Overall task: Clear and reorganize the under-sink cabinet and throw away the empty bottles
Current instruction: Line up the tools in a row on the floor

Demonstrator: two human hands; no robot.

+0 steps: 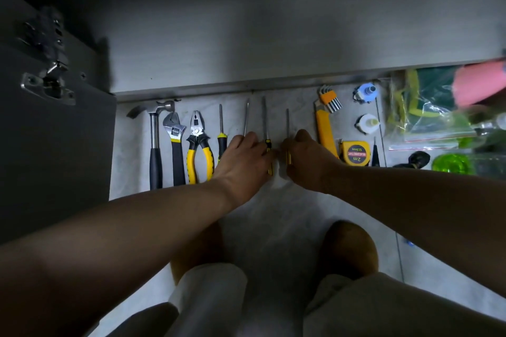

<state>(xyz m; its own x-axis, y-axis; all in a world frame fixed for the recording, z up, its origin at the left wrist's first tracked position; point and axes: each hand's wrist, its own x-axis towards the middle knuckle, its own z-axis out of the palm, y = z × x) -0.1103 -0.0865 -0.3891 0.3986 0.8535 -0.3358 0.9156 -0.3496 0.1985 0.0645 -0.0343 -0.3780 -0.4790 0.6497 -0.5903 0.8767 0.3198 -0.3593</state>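
Seemingly left hand (243, 156) gripped left screwdriver (246, 117), right hand (304, 159) gripped right screwdriver (287, 122); light, stiff; handles grippy, shafts slippery.

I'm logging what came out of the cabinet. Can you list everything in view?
hammer: one, silver-black, row's far left
adjustable wrench: one, silver-black, beside hammer
pliers: one, yellow-black, right of wrench
screwdrivers: four, yellow-black handles, mid-row
utility knife: one, yellow, right of screwdrivers
hex keys: one set, orange holder, beyond knife
tape measure: one, yellow, by knife's near end
plastic fittings: two, blue and white, right of hex keys
plastic bags: pile, clear, far right
cabinet door: one, dark, left
left hand: grips a screwdriver handle
right hand: grips rightmost screwdriver handle
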